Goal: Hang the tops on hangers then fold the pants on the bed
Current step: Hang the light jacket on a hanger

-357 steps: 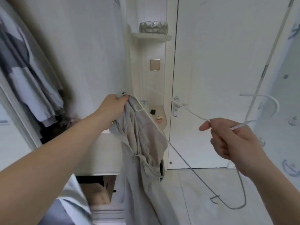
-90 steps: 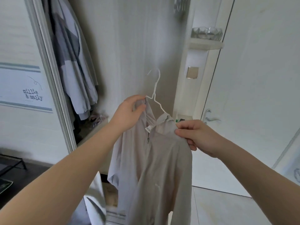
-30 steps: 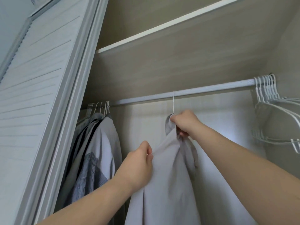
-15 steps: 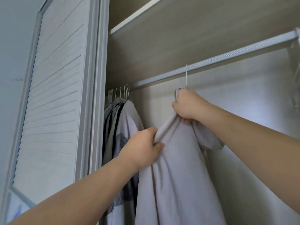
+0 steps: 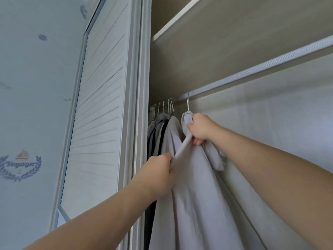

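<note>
A pale grey top [image 5: 194,195] hangs inside the wardrobe on a white wire hanger [image 5: 188,101], whose hook sits over the closet rail [image 5: 252,73]. My right hand [image 5: 200,129] grips the top at its collar just under the hook. Lower and to the left, my left hand [image 5: 158,175] pinches the shoulder edge of the same top and holds it taut. The hanger's body is hidden inside the fabric. No pants or bed are in view.
Several hung clothes [image 5: 158,134] on white hangers crowd the rail's left end, right beside the grey top. A louvred sliding door [image 5: 100,114] and its frame stand to the left. A shelf [image 5: 225,33] runs above the rail. The rail to the right is bare.
The top and its hanger have slid left along the rail, close to the other hung clothes. Both hands keep the same grips. The view has turned left too.
</note>
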{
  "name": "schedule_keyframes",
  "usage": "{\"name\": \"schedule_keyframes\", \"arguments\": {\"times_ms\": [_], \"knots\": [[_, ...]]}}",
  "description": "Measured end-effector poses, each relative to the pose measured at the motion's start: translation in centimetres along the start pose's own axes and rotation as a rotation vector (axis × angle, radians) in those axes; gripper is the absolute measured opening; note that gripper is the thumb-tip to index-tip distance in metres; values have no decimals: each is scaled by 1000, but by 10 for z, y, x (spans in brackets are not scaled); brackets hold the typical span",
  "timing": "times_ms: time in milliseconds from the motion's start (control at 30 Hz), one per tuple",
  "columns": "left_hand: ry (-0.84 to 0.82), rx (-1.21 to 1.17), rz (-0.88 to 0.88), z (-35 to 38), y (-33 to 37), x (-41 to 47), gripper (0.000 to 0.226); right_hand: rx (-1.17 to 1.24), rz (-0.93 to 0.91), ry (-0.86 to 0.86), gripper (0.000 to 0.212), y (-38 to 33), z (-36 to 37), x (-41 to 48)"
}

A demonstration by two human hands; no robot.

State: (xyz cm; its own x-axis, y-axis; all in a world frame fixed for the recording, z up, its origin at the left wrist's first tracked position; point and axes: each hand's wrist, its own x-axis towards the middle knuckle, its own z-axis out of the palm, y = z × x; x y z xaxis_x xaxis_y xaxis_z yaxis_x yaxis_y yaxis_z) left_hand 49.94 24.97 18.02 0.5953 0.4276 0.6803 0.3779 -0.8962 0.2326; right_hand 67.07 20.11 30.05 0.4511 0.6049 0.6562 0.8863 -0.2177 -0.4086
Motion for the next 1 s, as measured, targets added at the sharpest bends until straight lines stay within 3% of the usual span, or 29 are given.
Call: {"name": "schedule_keyframes", "arguments": {"times_ms": [167,533,700,767,867,1000], "knots": [[-45,63,-58,6,3,18,9,-39,-76,5,26,-10,29,46],[-100,301,-96,15,-3,24,26,-57,-227,-15,35,2,72,84],[-95,283,-59,13,-4,14,16,138,-214,60,30,22,73,76],[-70,271,-15,7,-2,4,8,124,-234,116,44,24,65,61],[-11,321,72,-9,2,-19,19,115,-302,237,71,17,49,25],[89,468,129,-48,-2,-62,34,29,-463,363,68,-15,34,-33]]}}
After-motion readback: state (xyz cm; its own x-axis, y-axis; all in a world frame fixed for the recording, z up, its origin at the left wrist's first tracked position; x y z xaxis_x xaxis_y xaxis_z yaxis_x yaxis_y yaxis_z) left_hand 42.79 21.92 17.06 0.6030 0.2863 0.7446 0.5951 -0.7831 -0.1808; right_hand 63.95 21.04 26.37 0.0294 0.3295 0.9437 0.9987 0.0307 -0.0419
